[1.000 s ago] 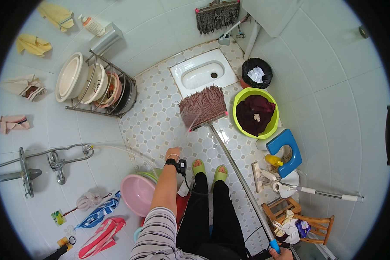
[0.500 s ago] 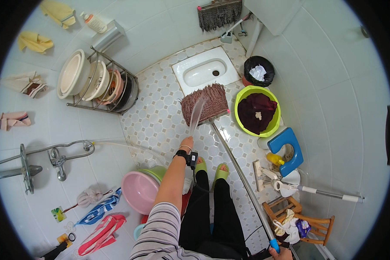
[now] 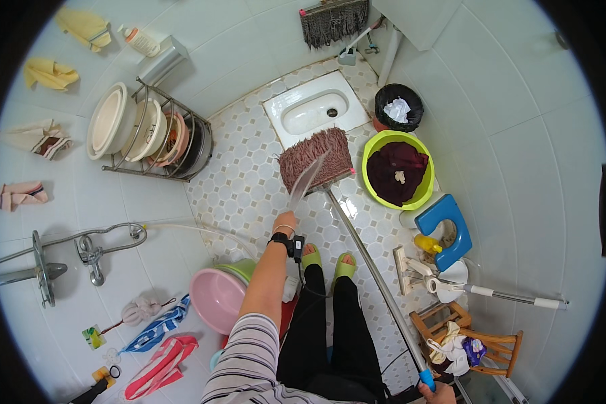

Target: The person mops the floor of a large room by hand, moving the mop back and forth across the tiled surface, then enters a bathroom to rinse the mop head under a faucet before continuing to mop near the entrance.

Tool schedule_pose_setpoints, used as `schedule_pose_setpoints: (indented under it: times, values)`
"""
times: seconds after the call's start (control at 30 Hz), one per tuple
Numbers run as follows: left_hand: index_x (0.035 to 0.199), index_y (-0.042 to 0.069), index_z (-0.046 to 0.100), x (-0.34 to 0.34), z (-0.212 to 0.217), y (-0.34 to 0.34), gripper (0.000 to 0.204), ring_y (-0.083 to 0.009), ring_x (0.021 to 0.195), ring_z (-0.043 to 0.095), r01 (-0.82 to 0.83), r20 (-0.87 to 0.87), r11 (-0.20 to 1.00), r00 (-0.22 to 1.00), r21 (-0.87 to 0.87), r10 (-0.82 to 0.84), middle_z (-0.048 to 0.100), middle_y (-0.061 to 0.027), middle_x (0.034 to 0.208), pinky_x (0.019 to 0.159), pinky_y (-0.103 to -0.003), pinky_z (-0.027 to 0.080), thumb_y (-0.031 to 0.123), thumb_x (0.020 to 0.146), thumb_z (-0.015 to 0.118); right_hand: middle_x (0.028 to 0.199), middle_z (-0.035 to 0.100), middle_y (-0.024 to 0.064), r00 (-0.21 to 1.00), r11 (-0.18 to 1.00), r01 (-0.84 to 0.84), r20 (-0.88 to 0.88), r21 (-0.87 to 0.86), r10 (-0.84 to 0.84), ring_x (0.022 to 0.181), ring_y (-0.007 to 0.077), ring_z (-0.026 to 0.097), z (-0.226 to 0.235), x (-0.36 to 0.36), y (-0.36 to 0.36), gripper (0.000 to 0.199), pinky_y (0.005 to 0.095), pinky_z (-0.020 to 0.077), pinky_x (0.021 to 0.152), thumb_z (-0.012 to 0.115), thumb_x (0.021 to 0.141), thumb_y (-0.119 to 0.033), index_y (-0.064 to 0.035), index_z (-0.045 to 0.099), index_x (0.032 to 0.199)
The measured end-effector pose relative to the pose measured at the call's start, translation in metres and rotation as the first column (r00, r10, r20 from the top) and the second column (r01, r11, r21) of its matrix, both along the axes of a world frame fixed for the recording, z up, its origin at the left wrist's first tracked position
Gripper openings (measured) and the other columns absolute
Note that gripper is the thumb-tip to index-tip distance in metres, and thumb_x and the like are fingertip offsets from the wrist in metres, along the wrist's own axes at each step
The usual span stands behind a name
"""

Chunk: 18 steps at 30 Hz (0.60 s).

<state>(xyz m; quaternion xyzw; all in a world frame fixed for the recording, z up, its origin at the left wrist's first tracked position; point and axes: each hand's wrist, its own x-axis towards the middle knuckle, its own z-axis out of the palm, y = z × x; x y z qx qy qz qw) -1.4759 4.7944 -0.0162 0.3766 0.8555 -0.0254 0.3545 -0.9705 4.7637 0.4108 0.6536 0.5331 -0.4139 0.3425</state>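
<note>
My left hand (image 3: 286,221), with a black band and a camera-like device at the wrist, is closed around the end of a clear hose, whose tip the fingers hide. A translucent water stream (image 3: 306,182) runs from it onto the shaggy brown mop head (image 3: 314,160). That wide, flat mop head lies on the tiles just in front of the squat toilet (image 3: 316,108). Its long metal handle (image 3: 367,262) slants down to a blue grip (image 3: 426,378) at the lower right, where my right hand (image 3: 439,394) is closed on it, partly cut off by the lower edge.
To the right stand a green basin (image 3: 366,176) with dark cloth, a black-lined bin (image 3: 416,114), a blue toilet seat (image 3: 459,232) and a wooden chair (image 3: 444,316). At left are a basin rack (image 3: 198,151), a pink basin (image 3: 215,299) and the trailing hose (image 3: 202,230).
The water stream has swung to the right across the mop head as my left hand shifted slightly. The mop and my right hand stay nearly in place; the view moved a little.
</note>
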Motion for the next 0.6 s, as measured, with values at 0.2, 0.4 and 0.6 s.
schedule_pose_setpoints:
  times: [0.2,0.4,0.6]
  values:
    - [0.099,0.001,0.058,-0.024,-0.015,-0.042,0.037,-0.0388,0.100,0.051,-0.261,0.001,0.953,0.964,-0.156,0.265,0.054,-0.0252,0.104,0.087,-0.045,0.039,0.024,0.083,0.034,0.074,0.058,0.0255,1.000,0.999,-0.026,0.000,0.019,0.026,0.074,0.0389,0.057,0.000,-0.001,0.002,0.046,0.0409,0.0430,0.060,0.055,0.080,-0.040,0.0051,0.058,0.084]
    - [0.095,0.001,0.057,-0.026,-0.040,-0.059,0.027,-0.0382,0.089,0.057,-0.256,-0.005,0.956,0.966,-0.146,0.258,0.059,-0.0238,0.093,0.076,-0.045,0.046,0.015,0.082,0.039,0.073,0.057,0.0256,1.000,1.000,-0.015,-0.005,0.011,0.015,0.073,0.0384,0.057,-0.001,-0.001,0.000,0.045,0.0408,0.0428,0.059,0.055,0.080,-0.039,0.0055,0.058,0.085]
    - [0.089,-0.003,0.057,-0.009,-0.054,-0.042,0.042,-0.0446,0.092,0.051,-0.501,0.336,0.865,0.822,0.042,0.460,0.056,-0.0274,0.093,0.084,-0.046,0.039,0.026,0.084,0.028,0.072,0.057,0.0251,0.998,1.000,-0.005,-0.056,0.008,0.006,0.071,0.0379,0.057,0.007,-0.015,0.012,0.045,0.0407,0.0425,0.060,0.057,0.080,-0.038,0.0069,0.057,0.084]
